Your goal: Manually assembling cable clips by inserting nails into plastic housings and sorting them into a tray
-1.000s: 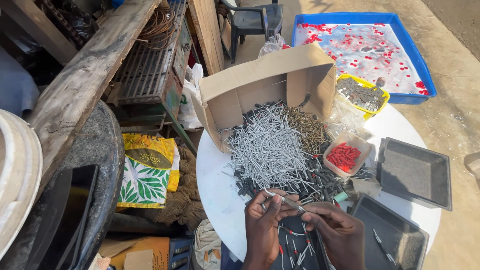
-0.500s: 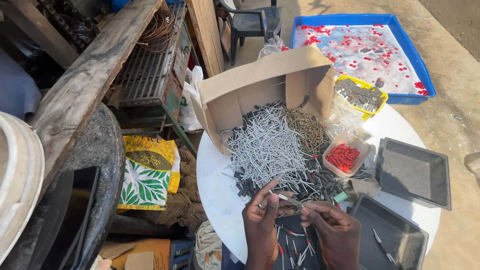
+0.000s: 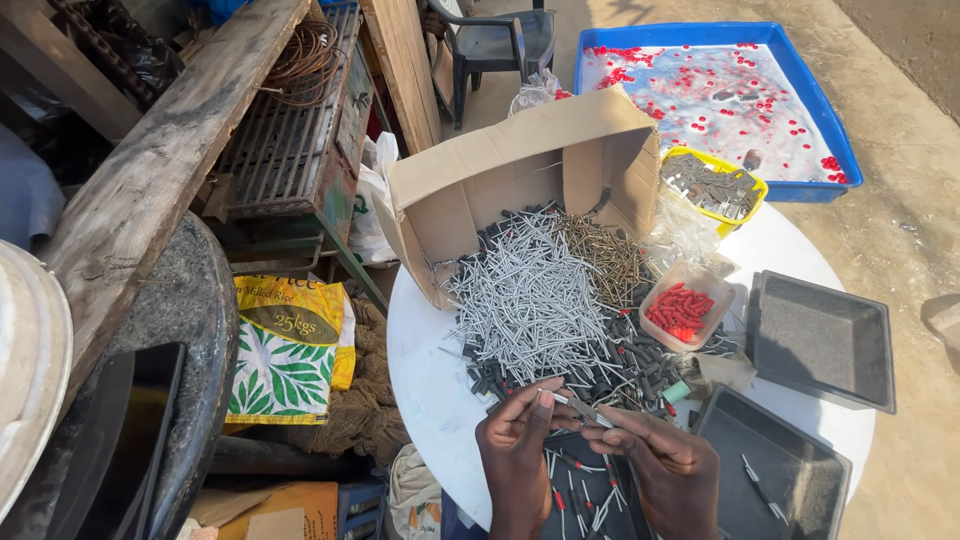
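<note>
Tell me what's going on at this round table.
A person's left hand and right hand together pinch a thin silver screw above a dark tray of assembled screws. Behind lies a heap of silver screws spilling from an open cardboard box, beside a small tub of red wall plugs.

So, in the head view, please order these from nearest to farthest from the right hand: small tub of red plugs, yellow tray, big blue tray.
From the right hand:
1. Small tub of red plugs, just above it on the table.
2. Yellow tray, table's far edge.
3. Big blue tray, on the ground beyond.
</note>
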